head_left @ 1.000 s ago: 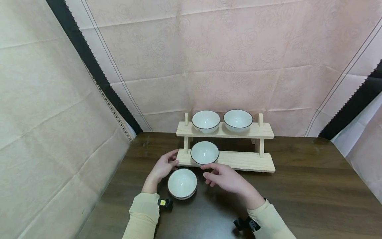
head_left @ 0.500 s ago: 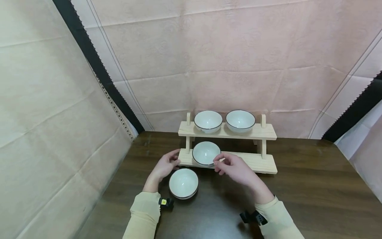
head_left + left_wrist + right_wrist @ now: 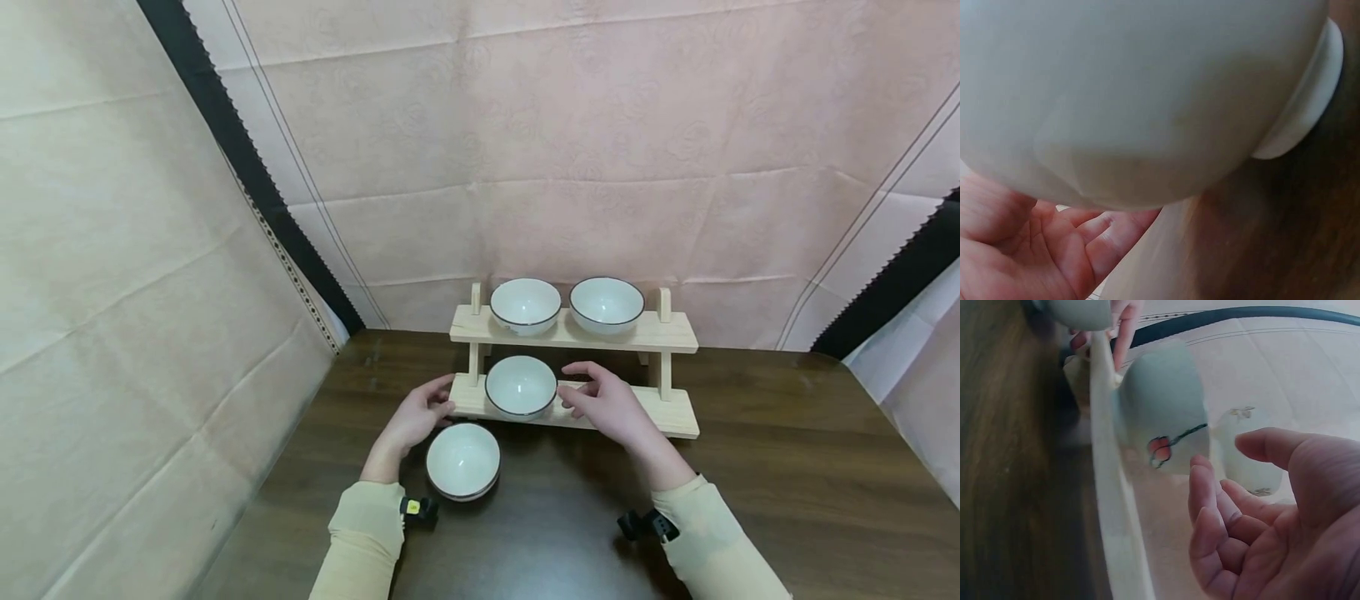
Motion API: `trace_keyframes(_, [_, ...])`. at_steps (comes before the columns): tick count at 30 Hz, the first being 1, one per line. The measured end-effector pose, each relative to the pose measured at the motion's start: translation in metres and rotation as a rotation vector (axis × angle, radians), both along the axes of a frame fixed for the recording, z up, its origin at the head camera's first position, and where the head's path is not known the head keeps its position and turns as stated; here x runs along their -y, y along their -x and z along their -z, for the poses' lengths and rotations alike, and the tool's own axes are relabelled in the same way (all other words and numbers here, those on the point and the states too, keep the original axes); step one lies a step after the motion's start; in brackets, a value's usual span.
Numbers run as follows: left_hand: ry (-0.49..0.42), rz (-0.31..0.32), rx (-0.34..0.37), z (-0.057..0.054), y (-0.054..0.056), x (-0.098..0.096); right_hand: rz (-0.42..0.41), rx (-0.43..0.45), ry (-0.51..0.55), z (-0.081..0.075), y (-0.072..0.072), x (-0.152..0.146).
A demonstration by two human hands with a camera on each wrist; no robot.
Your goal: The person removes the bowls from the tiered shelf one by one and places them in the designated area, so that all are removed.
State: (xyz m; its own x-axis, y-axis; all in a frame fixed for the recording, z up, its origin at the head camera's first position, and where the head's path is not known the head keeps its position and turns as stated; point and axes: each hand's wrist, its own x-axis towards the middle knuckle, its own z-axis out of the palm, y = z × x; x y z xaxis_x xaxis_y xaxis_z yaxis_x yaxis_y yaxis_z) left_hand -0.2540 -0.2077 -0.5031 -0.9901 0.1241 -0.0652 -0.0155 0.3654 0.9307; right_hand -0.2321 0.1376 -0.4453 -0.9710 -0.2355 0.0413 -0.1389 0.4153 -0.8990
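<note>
A white bowl with a dark rim [image 3: 521,387] sits on the lower tier of a small wooden shelf [image 3: 622,408], towards its left end. My right hand [image 3: 603,404] is just right of that bowl, fingers loosely bent and holding nothing; the right wrist view shows a gap between thumb and fingertips, and a red flower on the bowl. My left hand [image 3: 416,417] grips the left end of the lower board, with fingers on both sides of it. In front of the shelf, stacked bowls [image 3: 462,460] stand on the table beside my left wrist, filling much of the left wrist view.
Two more white bowls, a left one [image 3: 525,306] and a right one [image 3: 607,305], sit side by side on the upper tier. The dark wooden table [image 3: 787,467] meets a pale cloth backdrop [image 3: 600,150] behind the shelf.
My right hand has moved right and back, from the front of the lower-tier bowl to its right side. My left hand stays at the shelf end.
</note>
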Motion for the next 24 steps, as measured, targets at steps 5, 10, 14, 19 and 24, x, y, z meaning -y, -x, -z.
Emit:
trace_keyframes(5, [0.007, 0.012, -0.008, 0.000, 0.001, 0.000, -0.032, 0.018, -0.026, 0.005, 0.007, 0.002])
trace_keyframes(10, [0.014, 0.010, -0.001, -0.001, 0.002, 0.000, -0.050, 0.037, -0.033, 0.006, 0.011, 0.007])
trace_keyframes(14, [0.008, 0.006, 0.002, -0.001, 0.001, 0.000, -0.064, 0.049, -0.040, 0.007, 0.015, 0.010])
trace_keyframes(19, [-0.018, 0.018, -0.010, -0.001, 0.001, 0.000, -0.076, 0.061, -0.032, 0.007, 0.016, 0.013])
trace_keyframes(24, [-0.034, 0.022, -0.010, 0.000, 0.002, 0.001, -0.076, 0.059, -0.036, 0.005, 0.016, 0.016])
